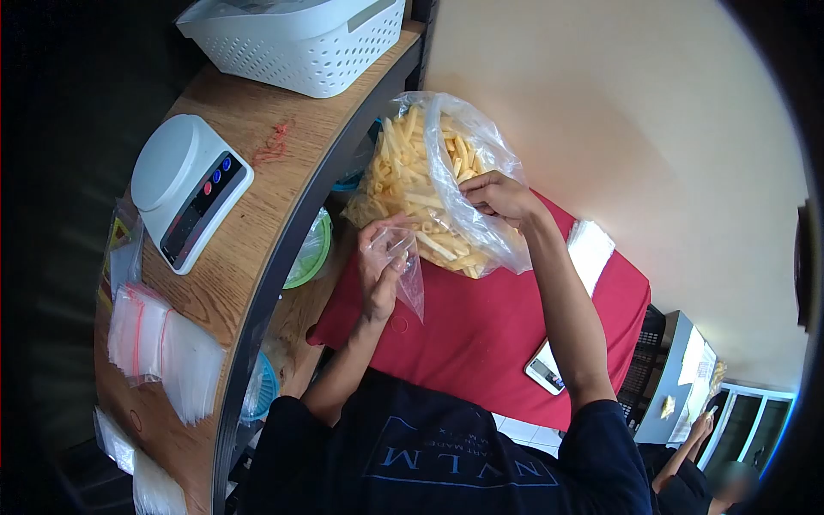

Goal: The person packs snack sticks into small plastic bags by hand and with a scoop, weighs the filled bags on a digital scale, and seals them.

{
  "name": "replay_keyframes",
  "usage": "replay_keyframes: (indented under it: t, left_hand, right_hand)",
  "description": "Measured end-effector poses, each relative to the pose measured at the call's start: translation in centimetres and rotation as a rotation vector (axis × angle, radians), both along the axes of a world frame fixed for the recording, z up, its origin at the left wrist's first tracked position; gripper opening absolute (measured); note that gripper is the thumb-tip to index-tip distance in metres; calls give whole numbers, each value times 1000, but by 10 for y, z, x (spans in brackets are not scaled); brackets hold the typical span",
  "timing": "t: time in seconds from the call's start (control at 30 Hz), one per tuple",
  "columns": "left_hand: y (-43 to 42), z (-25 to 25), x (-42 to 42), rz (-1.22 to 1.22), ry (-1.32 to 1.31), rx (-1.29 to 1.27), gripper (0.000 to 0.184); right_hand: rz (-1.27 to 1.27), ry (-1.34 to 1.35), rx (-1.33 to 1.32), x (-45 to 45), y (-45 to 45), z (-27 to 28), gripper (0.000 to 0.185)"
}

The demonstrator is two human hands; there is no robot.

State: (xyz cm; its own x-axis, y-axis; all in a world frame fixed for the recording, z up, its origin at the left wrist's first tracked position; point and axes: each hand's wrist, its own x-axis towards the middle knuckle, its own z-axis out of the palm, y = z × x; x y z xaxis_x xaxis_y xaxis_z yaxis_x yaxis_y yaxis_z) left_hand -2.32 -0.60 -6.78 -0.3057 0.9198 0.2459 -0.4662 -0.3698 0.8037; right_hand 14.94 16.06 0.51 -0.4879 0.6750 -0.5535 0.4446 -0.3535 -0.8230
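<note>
A large clear plastic bag (446, 184) full of pale yellow stick snacks (399, 159) lies with its mouth towards the right. My right hand (502, 199) reaches over the rim of its mouth, fingers curled together among the sticks; what they pinch is hidden. A small clear plastic bag (410, 287) hangs from my left hand (382, 266), whose fingers and thumb close round its upper part. That hand is beside the lower left of the large bag. Whether anything lies inside the small bag is hard to make out.
On the wooden shelf at left are a white kitchen scale (193, 189), a white basket (300, 47), red rubber bands (275, 144) and stacked clear bags (163, 343). A phone (545, 369) lies on the red cloth (463, 343). Another person (687, 463) is at lower right.
</note>
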Motion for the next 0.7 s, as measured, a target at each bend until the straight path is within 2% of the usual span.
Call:
replay_keyframes:
  t: [0.1,0.17,0.23,0.33,0.43,0.6,0.7]
  left_hand:
    - [5,4,-3,13,61,-37,60]
    - [12,-3,-6,-114,135,-7,61]
    - [12,4,-7,-141,98,-20,61]
    - [13,2,-18,-48,150,-30,58]
    - [16,7,-29,8,260,-55,60]
    - [28,18,-34,84,297,-27,57]
    - [40,21,-40,21,444,-102,57]
  right_hand:
    - [-20,6,28,-3,-4,-6,24]
    - [-25,3,58,-6,-5,-7,24]
    - [-35,14,64,-6,-7,-5,24]
    - [-101,86,14,2,-3,-4,25]
    - [-173,3,26,8,-7,8,25]
    - [-229,73,35,26,3,10,25]
    - [-244,65,57,30,5,7,25]
